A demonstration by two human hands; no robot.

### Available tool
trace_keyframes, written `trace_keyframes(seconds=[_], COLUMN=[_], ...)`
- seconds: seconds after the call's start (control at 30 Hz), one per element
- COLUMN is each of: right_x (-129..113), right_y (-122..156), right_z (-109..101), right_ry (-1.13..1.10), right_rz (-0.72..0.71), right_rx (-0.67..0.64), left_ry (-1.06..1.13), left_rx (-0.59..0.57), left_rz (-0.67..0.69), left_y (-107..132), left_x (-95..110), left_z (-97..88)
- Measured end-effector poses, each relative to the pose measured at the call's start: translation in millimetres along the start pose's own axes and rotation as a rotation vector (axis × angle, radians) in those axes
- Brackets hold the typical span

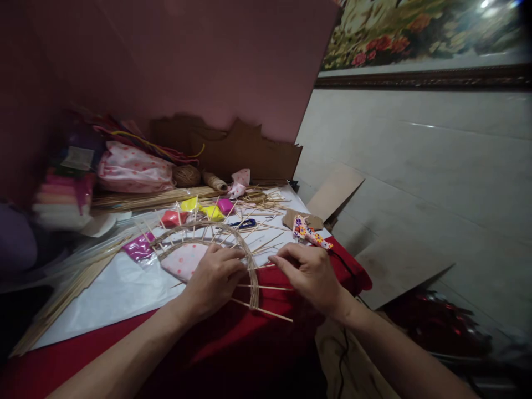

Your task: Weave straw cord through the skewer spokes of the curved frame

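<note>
A half-round craft piece (254, 277) made of twine woven around thin bamboo sticks lies near the table's front edge. Its sticks fan outward past the twine band, and pink-dotted white fabric (183, 261) covers the inner part. My left hand (218, 274) is closed over the fabric side, fingers curled on the piece and partly hiding it. On the right, my right hand (307, 271) pinches with thumb and forefinger at the outer end of a bamboo stick (265, 266). Any twine between those fingertips is too small to make out.
A flowered glue gun (307, 231) rests on cardboard at the right, its cord trailing over the red cloth (249, 343). Behind the piece lie a blue cutter (245, 224), yellow packets (211, 212), loose sticks and a twine ball (186, 175). Torn cardboard (236, 149) leans behind.
</note>
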State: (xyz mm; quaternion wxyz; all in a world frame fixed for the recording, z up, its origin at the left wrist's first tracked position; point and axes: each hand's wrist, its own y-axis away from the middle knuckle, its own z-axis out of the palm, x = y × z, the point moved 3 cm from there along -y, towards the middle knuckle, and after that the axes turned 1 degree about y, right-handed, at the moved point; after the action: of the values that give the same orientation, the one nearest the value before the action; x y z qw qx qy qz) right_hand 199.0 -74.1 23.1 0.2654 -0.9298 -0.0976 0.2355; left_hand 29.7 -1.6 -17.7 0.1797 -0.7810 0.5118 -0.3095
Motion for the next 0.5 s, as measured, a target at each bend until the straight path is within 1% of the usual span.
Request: trace_keyframes(seconds=[0.1, 0.17, 0.27, 0.37, 0.5], right_x=[2.5, 2.6, 3.0, 4.4, 4.4], right_y=[-6.5, -9.5, -11.0, -12.4, -19.8], right_z=[4.1, 6.6, 9.8, 11.3, 15.1], right_ry=[0.036, 0.077, 0.176, 0.257, 0.353], right_rz=[0.045, 0.049, 0.033, -0.017, -0.154], right_rx=[-0.041, -0.076, -0.168, -0.25, -0.297], left_ry=[-0.009, -0.007, 0.004, 0.021, 0.047], left_rx=[-0.042, -0.066, -0.089, -0.099, -0.104], left_rz=[-0.013, -0.022, -0.028, -0.025, -0.024], left_y=[0.4, 0.5, 0.5, 0.6, 0.9], left_x=[-1.4, -1.0, 0.1, 0.5, 0.0], left_z=[2.5, 2.4, 1.3, 1.0, 1.8])
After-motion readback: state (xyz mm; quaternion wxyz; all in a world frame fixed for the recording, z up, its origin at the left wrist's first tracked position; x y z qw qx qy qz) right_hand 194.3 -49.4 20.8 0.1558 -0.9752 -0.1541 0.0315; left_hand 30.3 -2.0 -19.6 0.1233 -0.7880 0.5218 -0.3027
